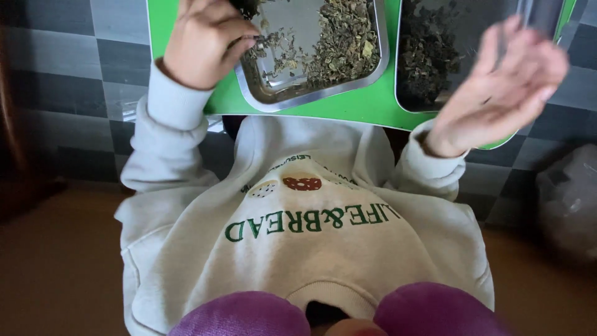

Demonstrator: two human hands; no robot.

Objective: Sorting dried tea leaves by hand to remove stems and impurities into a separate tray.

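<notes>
Head view looks down on a green desk (367, 106) over a grey checkered tile floor (74, 68). The left hand (202, 43) has its fingers (239, 46) pinching dried leaves (339, 43) at the edge of a steel tray (311, 93). The right hand (504, 87), blurred, fingers spread, hovers beside a second tray (435, 50) of darker leaves.

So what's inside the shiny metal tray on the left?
The shiny square metal tray holds dried dark green leaf bits, heaped to one side, with bare metal showing. The left hand pinches some and covers that corner, so what lies beneath it is hidden.
</notes>
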